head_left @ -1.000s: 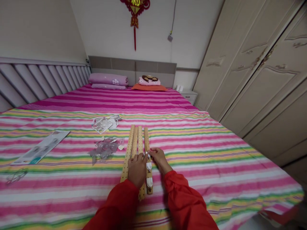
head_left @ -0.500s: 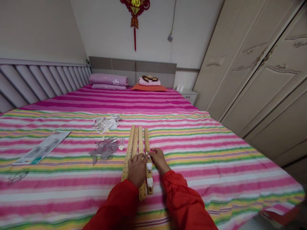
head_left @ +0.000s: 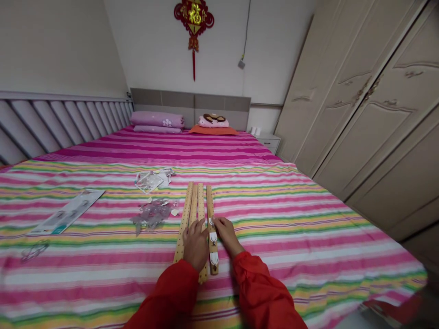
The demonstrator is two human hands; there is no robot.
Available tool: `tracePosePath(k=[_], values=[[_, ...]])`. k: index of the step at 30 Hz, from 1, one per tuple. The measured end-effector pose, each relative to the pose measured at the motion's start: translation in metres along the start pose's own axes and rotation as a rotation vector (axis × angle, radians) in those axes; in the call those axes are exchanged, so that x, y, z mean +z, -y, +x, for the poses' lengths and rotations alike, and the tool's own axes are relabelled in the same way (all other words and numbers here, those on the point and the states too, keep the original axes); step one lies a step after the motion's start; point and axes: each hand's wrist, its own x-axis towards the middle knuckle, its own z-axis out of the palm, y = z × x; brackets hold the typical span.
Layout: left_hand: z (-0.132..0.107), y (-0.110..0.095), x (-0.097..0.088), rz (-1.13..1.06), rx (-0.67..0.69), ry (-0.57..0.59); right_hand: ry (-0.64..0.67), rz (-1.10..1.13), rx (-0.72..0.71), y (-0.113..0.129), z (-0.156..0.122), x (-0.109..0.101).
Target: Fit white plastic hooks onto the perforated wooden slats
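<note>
Several wooden strips with rows of small holes lie side by side on the striped bed sheet. Resting on the left-hand wooden strips (head_left: 188,208) is my left hand (head_left: 196,244), its fingers stretched forward. The rightmost wooden strip (head_left: 210,201) carries two white hooks with metal parts, a lower white hook (head_left: 214,259) and a middle white hook (head_left: 213,237). A third, upper white hook (head_left: 211,221) sits above them on the same strip. My right hand (head_left: 224,233) presses its closed fingertips onto that upper hook, partly covering it.
Left of the strips lies a pile of clear plastic packaging (head_left: 154,214), with more white packaging (head_left: 152,179) behind it. Farther left are a long packet (head_left: 68,212) and a thin wire-like bundle (head_left: 35,250). Folded bedding (head_left: 157,119) lies near the headboard (head_left: 164,99).
The fingers of my left hand have drawn back from the upper hook. My right fingertips have lowered onto that hook. The view has tilted up slightly.
</note>
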Motion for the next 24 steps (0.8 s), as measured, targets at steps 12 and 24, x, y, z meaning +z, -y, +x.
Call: tracePosePath(k=[12, 24], values=[[-0.035, -0.009, -0.005, -0.06, -0.036, 0.102, -0.053, -0.083, -0.076, 0.008, -0.055, -0.005], [-0.017, 0.064, -0.025, -0.294, 0.091, -0.174, -0.051, 0.114, 0.079, 0.001, -0.089, -0.021]])
